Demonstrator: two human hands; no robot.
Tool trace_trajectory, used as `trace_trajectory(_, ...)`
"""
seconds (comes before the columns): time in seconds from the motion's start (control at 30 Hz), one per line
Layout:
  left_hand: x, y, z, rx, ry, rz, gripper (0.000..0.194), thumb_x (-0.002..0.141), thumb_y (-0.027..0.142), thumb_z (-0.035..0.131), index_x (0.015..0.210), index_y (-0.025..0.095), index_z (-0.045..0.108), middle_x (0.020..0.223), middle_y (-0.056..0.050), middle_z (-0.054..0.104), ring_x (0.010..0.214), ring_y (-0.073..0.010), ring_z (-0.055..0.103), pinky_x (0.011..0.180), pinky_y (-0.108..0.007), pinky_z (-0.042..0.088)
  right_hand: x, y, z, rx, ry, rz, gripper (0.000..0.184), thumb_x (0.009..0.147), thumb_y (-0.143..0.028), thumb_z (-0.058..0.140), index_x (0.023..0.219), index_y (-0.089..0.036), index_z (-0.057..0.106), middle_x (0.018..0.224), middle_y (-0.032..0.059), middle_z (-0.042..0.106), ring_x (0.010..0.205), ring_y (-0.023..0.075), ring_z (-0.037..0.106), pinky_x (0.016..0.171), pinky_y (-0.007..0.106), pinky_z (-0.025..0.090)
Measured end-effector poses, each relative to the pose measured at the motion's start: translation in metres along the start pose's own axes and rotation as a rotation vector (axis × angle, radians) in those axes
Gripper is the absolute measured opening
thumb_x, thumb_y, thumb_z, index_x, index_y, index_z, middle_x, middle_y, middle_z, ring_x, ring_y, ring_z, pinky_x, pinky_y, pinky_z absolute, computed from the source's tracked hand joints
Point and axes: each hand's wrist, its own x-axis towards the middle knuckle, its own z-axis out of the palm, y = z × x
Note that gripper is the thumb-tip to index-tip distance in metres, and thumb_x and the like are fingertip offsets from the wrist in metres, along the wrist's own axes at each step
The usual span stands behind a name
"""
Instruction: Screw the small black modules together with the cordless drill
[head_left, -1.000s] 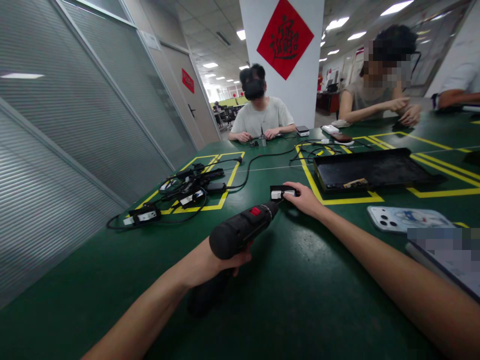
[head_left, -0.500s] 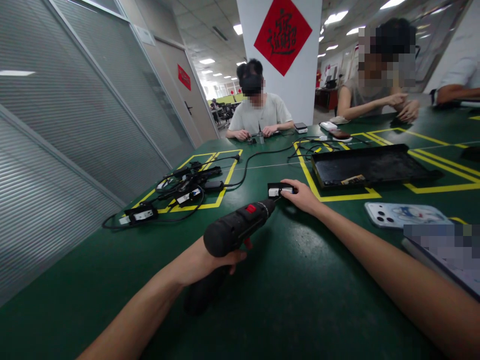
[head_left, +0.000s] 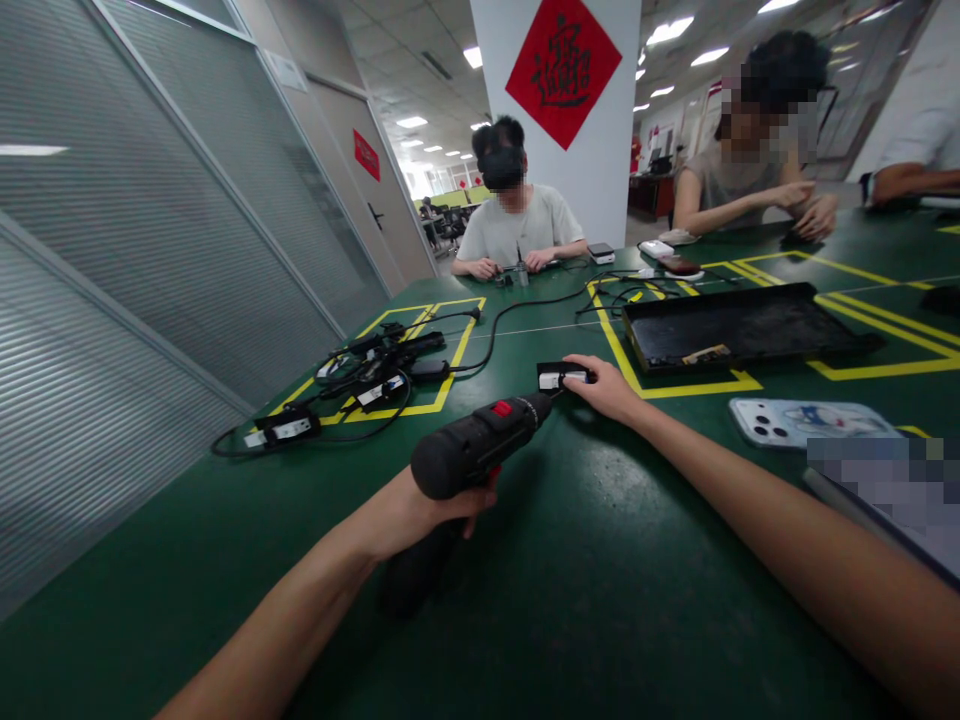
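Note:
My left hand (head_left: 435,515) is wrapped round the grip of a black cordless drill (head_left: 480,440) with a red switch on top. The thumb lies along the drill's side by its red trigger. The bit points forward and right, its tip at or close to a small black block with a white label (head_left: 553,380); contact is hard to make out. That block stands on the green table, and my right hand (head_left: 604,388) holds it by its right end, thumb in front and fingers over the top. The block's far side is hidden.
Black adapters and cables (head_left: 382,370) lie tangled at left inside yellow tape. A black tray (head_left: 735,330) sits at right, with a phone (head_left: 814,423) nearer me and a blurred flat device (head_left: 892,500) beside it. Two people sit across the table; another arm shows far right.
The drill and my left hand have shifted slightly up and to the right. My right hand keeps its hold on the labelled block. The whole view has tilted a little.

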Motion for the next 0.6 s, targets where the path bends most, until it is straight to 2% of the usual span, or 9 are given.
trace_trajectory(0.2, -0.001, 0.013, 0.004, 0.011, -0.015, -0.002, 0.029, 0.072, 0.026, 0.067, 0.096, 0.014, 0.056, 0.076, -0.001, 0.056, 0.058, -0.0108, 0.055, 0.053, -0.025, 0.048, 0.000, 0.001, 0.001, -0.002, -0.002, -0.007, 0.038, 0.079, -0.032, 0.059, 0.116, -0.024, 0.063, 0.106, 0.0042, 0.065, 0.094, 0.0198, 0.061, 0.088, 0.034, 0.045)
trace_trajectory(0.4, -0.003, 0.011, 0.002, -0.012, -0.006, -0.011, 0.037, 0.073, 0.029, 0.067, 0.106, 0.016, 0.056, 0.101, -0.007, 0.061, 0.061, -0.0106, 0.057, 0.057, -0.028, 0.050, 0.001, 0.001, 0.001, -0.009, 0.000, -0.004, 0.039, 0.079, -0.033, 0.059, 0.117, -0.024, 0.062, 0.106, 0.0044, 0.065, 0.094, 0.0198, 0.061, 0.087, 0.034, 0.046)
trace_trajectory(0.5, -0.003, 0.008, 0.000, -0.002, -0.007, 0.011, 0.031, 0.075, 0.030, 0.066, 0.102, 0.015, 0.058, 0.104, -0.008, 0.061, 0.060, -0.0099, 0.057, 0.060, -0.029, 0.050, 0.000, 0.001, 0.000, -0.012, -0.003, -0.002, 0.039, 0.079, -0.034, 0.059, 0.117, -0.024, 0.062, 0.106, 0.0042, 0.065, 0.093, 0.0196, 0.061, 0.086, 0.034, 0.046)
trace_trajectory(0.6, -0.003, 0.008, 0.000, -0.002, -0.015, 0.008, 0.035, 0.075, 0.029, 0.066, 0.105, 0.015, 0.057, 0.106, -0.009, 0.061, 0.059, -0.0099, 0.057, 0.060, -0.029, 0.049, 0.000, 0.000, 0.000, -0.014, -0.003, -0.001, 0.039, 0.080, -0.034, 0.058, 0.117, -0.024, 0.062, 0.107, 0.0046, 0.065, 0.094, 0.0200, 0.061, 0.086, 0.034, 0.046)
